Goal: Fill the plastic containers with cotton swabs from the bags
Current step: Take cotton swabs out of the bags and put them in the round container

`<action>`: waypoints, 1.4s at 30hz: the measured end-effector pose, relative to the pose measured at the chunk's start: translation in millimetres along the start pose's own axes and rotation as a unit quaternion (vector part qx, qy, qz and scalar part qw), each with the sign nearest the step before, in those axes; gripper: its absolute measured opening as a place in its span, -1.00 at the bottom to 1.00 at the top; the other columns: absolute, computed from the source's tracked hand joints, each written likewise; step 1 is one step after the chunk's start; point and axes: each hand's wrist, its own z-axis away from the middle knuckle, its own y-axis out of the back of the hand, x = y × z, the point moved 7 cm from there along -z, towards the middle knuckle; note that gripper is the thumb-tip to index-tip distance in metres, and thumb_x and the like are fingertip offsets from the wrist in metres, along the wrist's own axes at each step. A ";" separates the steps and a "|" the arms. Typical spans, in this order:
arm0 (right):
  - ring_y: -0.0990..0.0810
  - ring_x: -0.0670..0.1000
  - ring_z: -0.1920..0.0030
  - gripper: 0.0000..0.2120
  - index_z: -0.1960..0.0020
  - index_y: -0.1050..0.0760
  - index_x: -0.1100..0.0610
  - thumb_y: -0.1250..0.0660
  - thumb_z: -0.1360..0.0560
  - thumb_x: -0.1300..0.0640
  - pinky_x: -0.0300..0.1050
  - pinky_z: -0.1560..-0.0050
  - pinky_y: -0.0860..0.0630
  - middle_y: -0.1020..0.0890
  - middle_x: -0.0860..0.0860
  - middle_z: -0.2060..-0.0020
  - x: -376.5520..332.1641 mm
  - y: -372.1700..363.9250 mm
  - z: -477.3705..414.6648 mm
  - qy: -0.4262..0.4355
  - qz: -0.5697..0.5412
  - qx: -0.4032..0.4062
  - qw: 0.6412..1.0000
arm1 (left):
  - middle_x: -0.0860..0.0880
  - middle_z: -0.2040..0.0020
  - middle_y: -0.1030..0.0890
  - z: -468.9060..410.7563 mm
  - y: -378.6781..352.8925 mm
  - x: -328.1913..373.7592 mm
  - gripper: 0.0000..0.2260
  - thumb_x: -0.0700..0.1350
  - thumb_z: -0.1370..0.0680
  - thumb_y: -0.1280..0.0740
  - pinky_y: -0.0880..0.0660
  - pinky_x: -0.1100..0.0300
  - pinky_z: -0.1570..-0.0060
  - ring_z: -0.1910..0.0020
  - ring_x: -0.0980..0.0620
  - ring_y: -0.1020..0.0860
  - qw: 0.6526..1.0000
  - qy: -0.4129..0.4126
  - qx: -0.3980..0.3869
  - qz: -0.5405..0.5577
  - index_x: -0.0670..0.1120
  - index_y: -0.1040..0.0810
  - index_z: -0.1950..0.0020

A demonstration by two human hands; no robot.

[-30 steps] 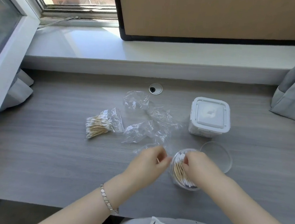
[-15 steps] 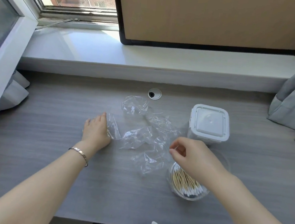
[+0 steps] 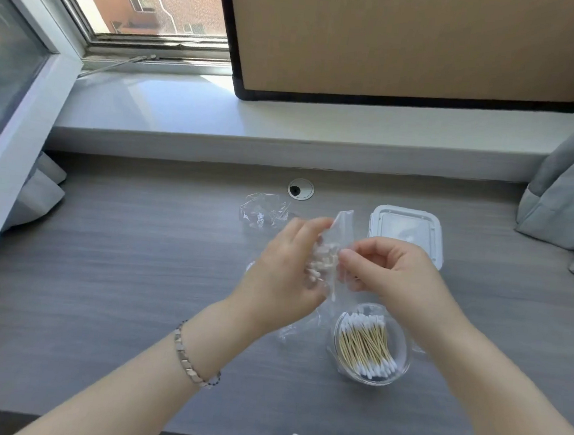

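Left grip (image 3: 284, 275) and right grip (image 3: 397, 277) both pinch the swab bag (image 3: 342, 227) near the round container (image 3: 401, 360).

both hands (image 3: 286, 272) on a swab bag (image 3: 330, 255) — above the round container (image 3: 371, 344)

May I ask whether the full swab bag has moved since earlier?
Yes: the bag moved right, from left of the grommet to its right, and is lifted.

Swab bag (image 3: 327, 260) now in left hand (image 3: 282, 275)
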 end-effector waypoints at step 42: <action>-0.62 -0.09 0.27 -0.91 0.20 -0.63 0.11 -0.46 -0.34 0.27 -0.35 0.23 -0.57 -0.69 0.05 0.29 -6.9 40.2 31.0 0.038 0.008 0.072 0.997 | -0.11 0.33 -0.67 -2.5 -25.2 42.4 -0.84 -0.23 -0.52 -0.29 -0.58 0.24 0.37 0.30 0.01 -0.66 0.875 0.273 -0.112 0.383 -0.27 -0.62 0.17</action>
